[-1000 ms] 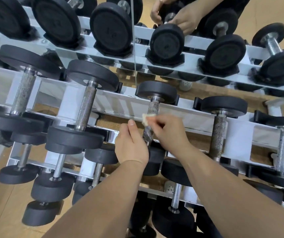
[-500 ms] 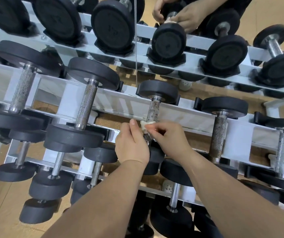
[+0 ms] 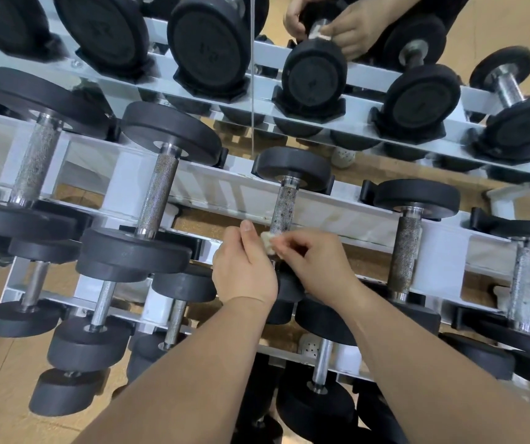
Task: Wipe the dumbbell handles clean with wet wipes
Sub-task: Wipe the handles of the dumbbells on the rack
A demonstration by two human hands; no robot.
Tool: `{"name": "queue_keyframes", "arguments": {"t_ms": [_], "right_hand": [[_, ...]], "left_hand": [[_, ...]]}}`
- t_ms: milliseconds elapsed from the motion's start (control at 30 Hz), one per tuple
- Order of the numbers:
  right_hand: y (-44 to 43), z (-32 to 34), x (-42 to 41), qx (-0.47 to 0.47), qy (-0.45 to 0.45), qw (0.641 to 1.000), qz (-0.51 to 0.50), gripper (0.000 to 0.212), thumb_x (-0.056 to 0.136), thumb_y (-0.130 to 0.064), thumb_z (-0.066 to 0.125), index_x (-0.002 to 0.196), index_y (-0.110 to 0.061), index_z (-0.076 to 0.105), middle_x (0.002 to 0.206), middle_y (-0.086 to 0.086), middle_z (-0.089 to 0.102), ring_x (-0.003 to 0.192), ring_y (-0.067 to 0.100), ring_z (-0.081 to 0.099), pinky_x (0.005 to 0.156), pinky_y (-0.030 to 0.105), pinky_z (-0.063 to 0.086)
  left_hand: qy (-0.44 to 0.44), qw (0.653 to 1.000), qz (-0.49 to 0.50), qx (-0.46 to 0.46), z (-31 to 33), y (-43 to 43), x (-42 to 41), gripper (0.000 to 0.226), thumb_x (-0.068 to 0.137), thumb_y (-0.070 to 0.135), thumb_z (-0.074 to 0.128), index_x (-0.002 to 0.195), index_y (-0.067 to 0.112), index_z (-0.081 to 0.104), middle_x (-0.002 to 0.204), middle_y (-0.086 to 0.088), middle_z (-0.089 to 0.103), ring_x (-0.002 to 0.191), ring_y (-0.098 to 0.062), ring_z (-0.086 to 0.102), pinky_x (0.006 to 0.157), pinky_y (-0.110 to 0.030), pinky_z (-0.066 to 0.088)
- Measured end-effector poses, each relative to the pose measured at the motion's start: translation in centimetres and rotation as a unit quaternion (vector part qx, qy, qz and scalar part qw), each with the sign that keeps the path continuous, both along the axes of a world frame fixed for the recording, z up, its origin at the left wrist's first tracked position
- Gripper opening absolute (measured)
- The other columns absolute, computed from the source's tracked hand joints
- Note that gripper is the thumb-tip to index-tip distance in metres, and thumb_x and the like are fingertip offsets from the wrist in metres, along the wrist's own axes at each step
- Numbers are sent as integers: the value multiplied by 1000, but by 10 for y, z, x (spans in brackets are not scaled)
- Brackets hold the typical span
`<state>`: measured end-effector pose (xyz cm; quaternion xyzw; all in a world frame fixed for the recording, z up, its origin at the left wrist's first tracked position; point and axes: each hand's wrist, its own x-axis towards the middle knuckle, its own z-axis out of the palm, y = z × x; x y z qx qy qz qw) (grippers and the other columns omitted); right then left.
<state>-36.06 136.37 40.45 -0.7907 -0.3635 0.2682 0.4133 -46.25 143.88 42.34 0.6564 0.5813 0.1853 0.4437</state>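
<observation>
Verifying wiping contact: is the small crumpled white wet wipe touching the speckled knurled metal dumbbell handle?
Touching. Head view: right hand pinches wipe against the handle, no gap visible.

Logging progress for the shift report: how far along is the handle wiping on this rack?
Done: nothing I can confirm; no handle looks plainly cleaner. In hand: the right hand pinches the wipe against the middle handle, low down, while the left hand holds it lower down; the knurling above is speckled. Left: the rest of that handle, plus the speckled right handle and far-right handle.
</observation>
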Motion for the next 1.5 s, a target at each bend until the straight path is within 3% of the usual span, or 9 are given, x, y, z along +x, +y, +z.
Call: {"name": "queue_keyframes", "arguments": {"t_ms": [200, 433, 633, 767, 900, 1000, 1100, 1333, 1500], "right_hand": [[42, 4, 35, 56, 9, 987, -148, 13, 91, -20, 69, 95, -30, 76, 84, -19, 69, 80, -1, 62, 78, 23, 50], [4, -1, 2, 18, 134, 991, -11, 22, 91, -16, 70, 93, -37, 75, 81, -18, 68, 79, 2, 61, 78, 20, 48], [52, 9, 31, 95, 143, 970, -171, 14, 95, -15, 65, 91, -26, 73, 74, -21, 64, 68, -5, 55, 68, 15, 44], [28, -2, 14, 57, 180, 977, -101, 13, 97, -15, 62, 96, -27, 69, 94, -12, 66, 88, 7, 61, 84, 26, 50], [1, -8, -5, 36, 203, 977, -55, 13, 98, -18, 61, 95, -29, 67, 91, -14, 65, 82, -3, 58, 71, 10, 41], [19, -5, 4, 67, 218, 969, -101, 13, 99, -17, 59, 99, -27, 67, 93, -12, 65, 83, -1, 60, 72, 13, 44], [41, 2, 22, 100, 213, 959, -159, 11, 100, -13, 55, 104, -17, 64, 95, -1, 65, 71, -6, 58, 59, 6, 43], [2, -15, -12, 53, 198, 975, -83, 10, 98, -17, 58, 105, -19, 65, 84, -20, 56, 78, -15, 51, 67, 11, 37], [14, -9, -3, 63, 203, 973, -94, 12, 101, -20, 53, 102, -29, 61, 86, -18, 57, 76, -5, 52, 63, 13, 35]], "left_hand": [[5, 1000, -3, -17, 1, 2, -1, 49, 105, 51, 22, 92, 17, 53, 83, 1, 57, 88, -30, 55, 81, -43, 42], [-29, 995, 16, -90, -4, 21, -9, 55, 106, 54, 28, 100, 11, 62, 86, 8, 59, 93, -22, 57, 84, -36, 35], [-25, 996, 22, -83, -8, 22, -8, 51, 105, 54, 34, 90, 13, 61, 88, -5, 65, 92, -28, 59, 84, -37, 40], [-33, 993, 32, -111, -10, 28, -10, 50, 103, 56, 37, 89, 13, 60, 95, -12, 67, 96, -34, 60, 90, -42, 45], [-34, 992, 30, -118, -6, 26, -9, 49, 104, 54, 39, 93, 12, 63, 97, -9, 70, 91, -26, 61, 79, -35, 43], [-32, 993, 27, -111, -6, 28, -10, 45, 104, 53, 40, 103, 15, 65, 100, -5, 69, 91, -20, 61, 80, -31, 42], [-41, 991, 37, -124, -7, 30, -9, 40, 106, 46, 43, 101, 13, 63, 95, -5, 69, 86, -18, 60, 74, -26, 41], [-12, 991, 33, -129, -4, 29, -9, 35, 102, 48, 47, 89, 21, 64, 94, -7, 73, 98, -27, 64, 90, -40, 44], [13, 990, 46, -132, -5, 31, -10, 35, 83, 61, 50, 73, 34, 70, 93, -6, 74, 104, -34, 66, 104, -58, 47]]}}
